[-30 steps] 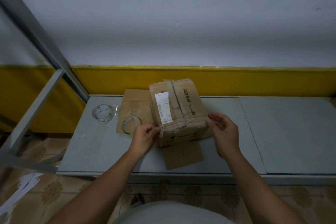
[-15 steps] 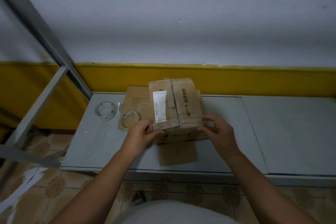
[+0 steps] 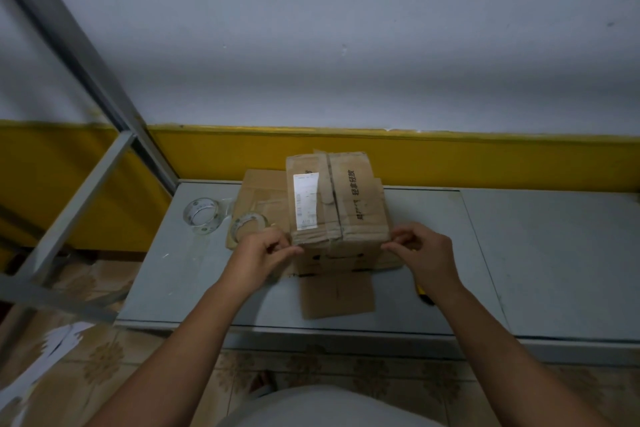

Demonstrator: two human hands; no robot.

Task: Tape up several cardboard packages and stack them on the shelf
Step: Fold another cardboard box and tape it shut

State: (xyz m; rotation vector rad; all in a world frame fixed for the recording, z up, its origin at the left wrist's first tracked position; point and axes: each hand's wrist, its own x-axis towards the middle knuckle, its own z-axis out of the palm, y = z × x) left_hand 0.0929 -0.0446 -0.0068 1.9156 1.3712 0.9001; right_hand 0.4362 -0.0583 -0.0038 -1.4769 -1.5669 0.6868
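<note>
A worn cardboard box with a white shipping label and black printed characters stands on the grey shelf surface. My left hand pinches at the box's near left top corner. My right hand pinches at the near right top corner. A strip of clear tape seems to run between them along the near top edge, though it is hard to see. Two clear tape rolls lie left of the box: one on the shelf, one on flat cardboard.
Flat cardboard sheets lie under and in front of the box. A small yellow and black object shows beside my right wrist. Grey metal frame posts rise at the left. A second grey panel extends to the right.
Both hands have moved to the box's near top corners, with fingers now pinching there. The box sits flatter and squarer to me than one second ago.
</note>
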